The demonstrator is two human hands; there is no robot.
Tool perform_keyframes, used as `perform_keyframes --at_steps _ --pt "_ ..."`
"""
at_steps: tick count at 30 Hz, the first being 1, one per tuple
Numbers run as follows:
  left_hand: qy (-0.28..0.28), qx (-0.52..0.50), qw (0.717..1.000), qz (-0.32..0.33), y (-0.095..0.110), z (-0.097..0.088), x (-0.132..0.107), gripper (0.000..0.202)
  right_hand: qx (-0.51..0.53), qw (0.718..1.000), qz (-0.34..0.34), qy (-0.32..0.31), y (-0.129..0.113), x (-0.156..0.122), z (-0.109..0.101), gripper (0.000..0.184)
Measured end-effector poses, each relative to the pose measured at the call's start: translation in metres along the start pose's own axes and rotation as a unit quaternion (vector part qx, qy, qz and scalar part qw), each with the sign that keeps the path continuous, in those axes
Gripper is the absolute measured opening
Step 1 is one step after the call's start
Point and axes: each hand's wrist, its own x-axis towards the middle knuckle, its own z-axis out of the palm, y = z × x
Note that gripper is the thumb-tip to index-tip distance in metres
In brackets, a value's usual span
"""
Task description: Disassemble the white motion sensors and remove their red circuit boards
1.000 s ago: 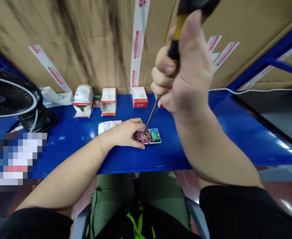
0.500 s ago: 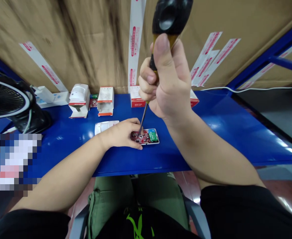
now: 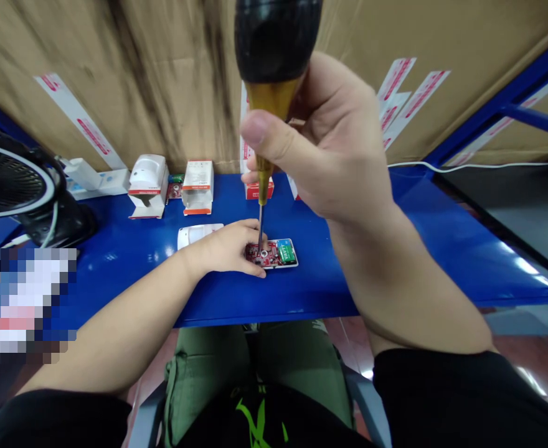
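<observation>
Right hand (image 3: 344,149) had a black-and-yellow screwdriver (image 3: 274,96) gripped near upright, upper middle of the frame. Left hand (image 3: 234,247) was clamped over the left end of that little red circuit board (image 3: 274,256) just below center, screwdriver's shaft pointing straight down at it.

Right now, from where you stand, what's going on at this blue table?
A person's right hand holds a screwdriver upright, its tip down at a red circuit board in a white casing. The left hand grips the casing's left end. Whether the tip touches the board is too small to tell. A white cover lies by the left wrist.
</observation>
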Motion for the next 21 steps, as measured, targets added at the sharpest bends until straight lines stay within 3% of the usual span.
perform_keyframes --at_steps 4,8,12,14,18,21 --pt "0.006 0.004 1.000 0.003 -0.001 0.001 0.001 0.041 0.148 0.984 0.005 -0.100 0.011 0.010 -0.009 0.030" --pt "0.018 -0.003 1.000 0.010 -0.003 0.003 0.001 0.043 0.264 0.960 0.061 -0.073 0.021 0.014 -0.001 0.029" --pt "0.013 0.004 1.000 0.009 -0.003 0.002 0.000 0.042 0.265 0.963 0.052 -0.027 0.020 0.007 0.010 0.052" --pt "0.007 0.007 1.000 0.004 -0.003 0.000 -0.001 0.042 0.256 0.966 0.026 -0.028 0.018 0.003 0.011 0.055" --pt "-0.007 -0.008 1.000 0.014 -0.003 -0.004 -0.003 0.038 0.274 0.954 0.050 -0.108 0.018 0.006 0.006 0.038" --pt "-0.009 -0.013 1.000 0.018 -0.004 -0.005 -0.003 0.034 0.304 0.931 0.120 -0.161 0.020 0.013 0.002 0.046"
